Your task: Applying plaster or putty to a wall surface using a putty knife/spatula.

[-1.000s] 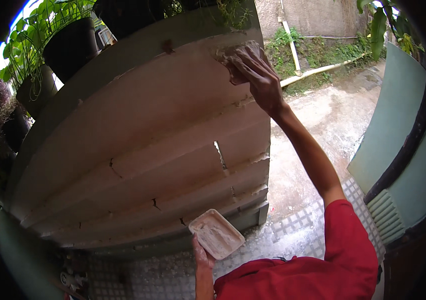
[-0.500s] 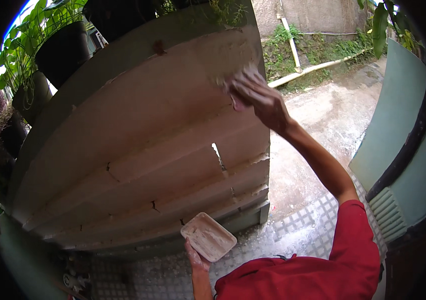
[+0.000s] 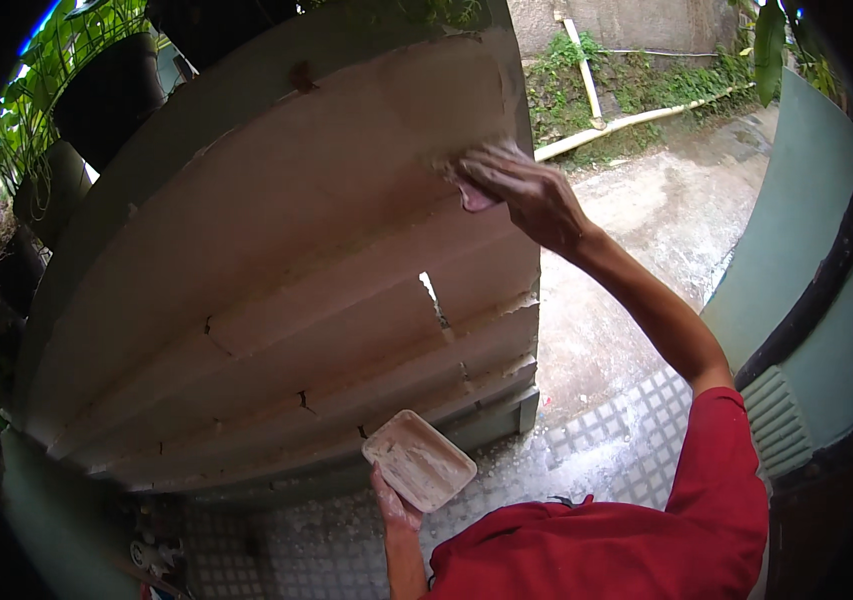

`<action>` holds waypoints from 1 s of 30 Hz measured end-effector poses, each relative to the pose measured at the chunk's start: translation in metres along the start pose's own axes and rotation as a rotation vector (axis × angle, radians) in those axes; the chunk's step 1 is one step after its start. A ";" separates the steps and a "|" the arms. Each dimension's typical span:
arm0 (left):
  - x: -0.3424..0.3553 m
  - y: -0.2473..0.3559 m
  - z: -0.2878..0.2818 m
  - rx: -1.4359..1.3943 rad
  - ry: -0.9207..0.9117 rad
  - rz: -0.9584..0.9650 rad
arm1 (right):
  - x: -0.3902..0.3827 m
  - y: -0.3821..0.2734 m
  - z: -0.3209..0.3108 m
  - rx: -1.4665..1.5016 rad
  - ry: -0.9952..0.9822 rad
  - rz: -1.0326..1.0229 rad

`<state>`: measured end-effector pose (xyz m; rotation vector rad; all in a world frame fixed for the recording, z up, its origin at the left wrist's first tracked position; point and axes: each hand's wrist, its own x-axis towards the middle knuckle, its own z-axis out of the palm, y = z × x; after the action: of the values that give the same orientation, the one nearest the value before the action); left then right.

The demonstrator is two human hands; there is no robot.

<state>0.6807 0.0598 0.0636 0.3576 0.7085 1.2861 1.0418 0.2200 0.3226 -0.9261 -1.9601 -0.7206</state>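
Observation:
My right hand, whitened with paste, has its fingers pressed around a flat pinkish tool at the upper right of the pale, cracked wall panel, near a smeared patch; the tool's exact kind is unclear. Low in the middle, my left hand grips a shallow off-white rectangular tray by its left side, with pale paste spread inside. The panel has horizontal ridges, dark cracks and a narrow pale slit.
Potted plants line the panel's top left. To the right are a concrete path, white pipes along a mossy wall and a curved green wall. Tiled floor, streaked white, lies below.
My right hand has moved downward from near the panel's top edge with the pinkish tool. The tray has shifted slightly left, and the view has shifted a little.

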 end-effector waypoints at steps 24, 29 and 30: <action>0.004 0.002 0.004 0.014 0.009 0.033 | 0.021 0.027 0.017 -0.164 0.239 -0.050; -0.002 0.004 0.001 -0.001 0.018 0.061 | -0.022 0.011 0.020 -0.055 0.015 0.023; 0.000 0.004 0.000 -0.004 0.008 0.066 | -0.022 0.007 0.013 -0.007 -0.035 0.029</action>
<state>0.6773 0.0609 0.0663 0.3752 0.7059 1.3518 1.0498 0.2267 0.2982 -0.9754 -1.9721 -0.6999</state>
